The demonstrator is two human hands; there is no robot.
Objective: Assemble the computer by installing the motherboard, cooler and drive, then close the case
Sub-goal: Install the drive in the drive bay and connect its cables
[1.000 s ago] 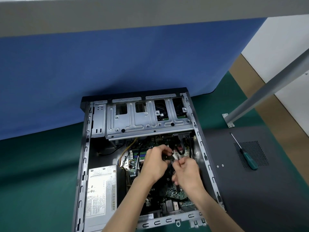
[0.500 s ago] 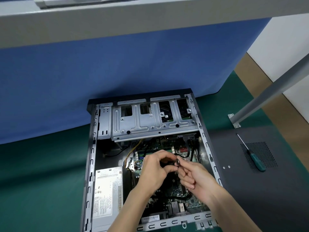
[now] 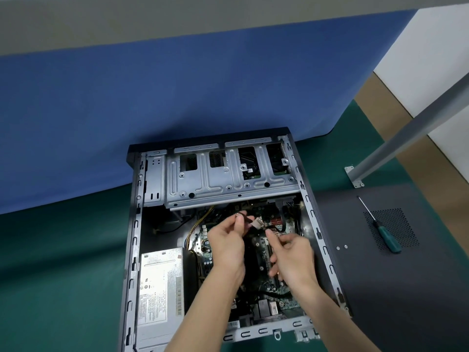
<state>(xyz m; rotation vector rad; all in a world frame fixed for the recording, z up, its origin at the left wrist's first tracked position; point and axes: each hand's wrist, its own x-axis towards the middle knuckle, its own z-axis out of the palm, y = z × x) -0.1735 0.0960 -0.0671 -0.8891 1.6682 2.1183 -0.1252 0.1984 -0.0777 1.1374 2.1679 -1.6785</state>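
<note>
case (image 3: 132,250): is being kept open, flat on the green bench (image 3: 50,275), at 6 o'clock in view.
motherboard (image 3: 264,252): is being housed in the case, at 3 o'clock of the power supply (image 3: 160,283).
left hand (image 3: 225,247): a black cable (image 3: 245,217) is being pinched in its grip.
right hand (image 3: 291,257): a lead (image 3: 275,226) is being pinched in its grip, just beside a white connector (image 3: 257,222).
panel (image 3: 380,288): is being left at 3 o'clock of the case, with a screwdriver (image 3: 385,235) on it.

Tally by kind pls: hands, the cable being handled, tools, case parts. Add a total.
Hands: 2, left hand and right hand
Cable with white connector, pinched by both: 1
Screwdriver: 1
Case: 1
Side panel, off: 1
Power supply: 1
Total: 7
</note>
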